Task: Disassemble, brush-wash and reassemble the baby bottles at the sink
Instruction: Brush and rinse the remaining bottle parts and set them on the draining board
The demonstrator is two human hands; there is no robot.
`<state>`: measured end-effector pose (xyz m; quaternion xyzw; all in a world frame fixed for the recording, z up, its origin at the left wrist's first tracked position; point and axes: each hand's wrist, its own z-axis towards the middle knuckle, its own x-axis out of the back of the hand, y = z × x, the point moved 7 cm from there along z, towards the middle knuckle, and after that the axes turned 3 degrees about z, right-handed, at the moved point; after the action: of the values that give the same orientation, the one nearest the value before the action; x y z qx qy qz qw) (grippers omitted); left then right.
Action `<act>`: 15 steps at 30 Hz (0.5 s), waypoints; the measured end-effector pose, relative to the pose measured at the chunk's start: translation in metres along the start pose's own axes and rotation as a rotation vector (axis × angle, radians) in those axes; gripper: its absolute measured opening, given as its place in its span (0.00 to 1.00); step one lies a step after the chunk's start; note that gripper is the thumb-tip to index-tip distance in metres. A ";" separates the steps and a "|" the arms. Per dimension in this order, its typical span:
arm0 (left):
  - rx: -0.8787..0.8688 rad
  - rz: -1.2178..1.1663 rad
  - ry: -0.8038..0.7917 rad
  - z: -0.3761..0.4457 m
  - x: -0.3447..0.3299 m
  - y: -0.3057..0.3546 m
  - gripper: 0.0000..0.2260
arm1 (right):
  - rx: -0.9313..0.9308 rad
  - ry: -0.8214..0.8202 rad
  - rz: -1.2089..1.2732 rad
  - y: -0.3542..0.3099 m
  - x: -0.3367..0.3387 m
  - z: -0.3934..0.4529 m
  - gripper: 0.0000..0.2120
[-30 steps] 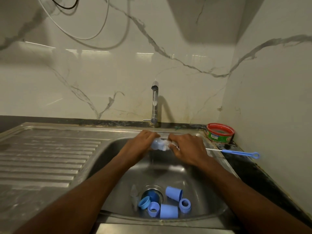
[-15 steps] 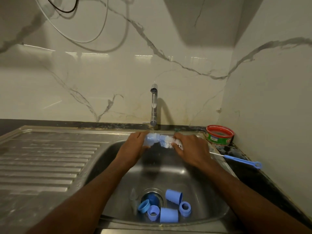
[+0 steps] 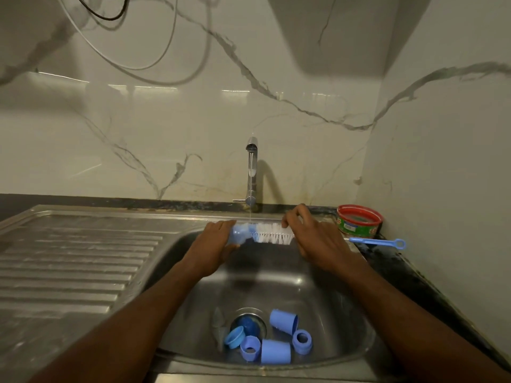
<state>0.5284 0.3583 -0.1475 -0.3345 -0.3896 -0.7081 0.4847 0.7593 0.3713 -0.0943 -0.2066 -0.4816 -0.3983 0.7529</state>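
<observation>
I see my left hand (image 3: pixel 214 246) wrapped around a clear baby bottle (image 3: pixel 240 235), holding it sideways over the far end of the sink (image 3: pixel 343 305), its open mouth turned toward my right. My right hand (image 3: pixel 313 236) grips the bottle brush (image 3: pixel 272 235) just behind the bristles, fingers curled over the stem, and the white bristle head lies between my two hands with its tip at or just inside the bottle's mouth; I cannot quite tell how far it goes in, since the bottle is blurred with water. The brush's blue handle (image 3: pixel 378 242) sticks out past my right wrist over the dark counter (image 3: pixel 392 261), ending in a ring.

A thin stream of water (image 3: pixel 250 189) falls from the tap (image 3: pixel 252 172) onto the brush where it meets the bottle.

Down in the basin, near the drain (image 3: pixel 249 324), lie the loose blue parts: two caps (image 3: pixel 283 321) on their sides, two screw rings (image 3: pixel 302 341), and a smaller round blue piece (image 3: pixel 234 337) beside the drain. A pale translucent piece (image 3: pixel 219 324), perhaps a teat, lies just left of the drain.

At the back right corner a red-rimmed round tub (image 3: pixel 359 221) stands on the counter against the marble wall (image 3: pixel 166 134). The ribbed draining board (image 3: pixel 69 261) stretches away to my left
</observation>
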 end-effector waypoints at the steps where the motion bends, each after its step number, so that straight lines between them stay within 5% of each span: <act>1: -0.031 -0.003 0.003 0.000 0.001 0.006 0.30 | 0.012 -0.002 -0.012 0.000 -0.002 0.001 0.23; 5: -0.120 0.058 -0.008 -0.001 0.004 0.020 0.27 | 0.059 0.008 0.004 0.002 -0.001 -0.002 0.20; 12: -0.016 0.087 -0.025 -0.001 -0.002 -0.006 0.29 | 0.004 0.097 0.153 0.028 0.007 -0.004 0.18; 15: -0.210 0.076 -0.009 -0.001 0.001 0.012 0.26 | 0.053 0.019 0.186 0.019 -0.004 0.000 0.09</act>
<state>0.5396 0.3542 -0.1439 -0.4011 -0.3023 -0.7248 0.4716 0.7740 0.3839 -0.0965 -0.2266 -0.4636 -0.3156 0.7963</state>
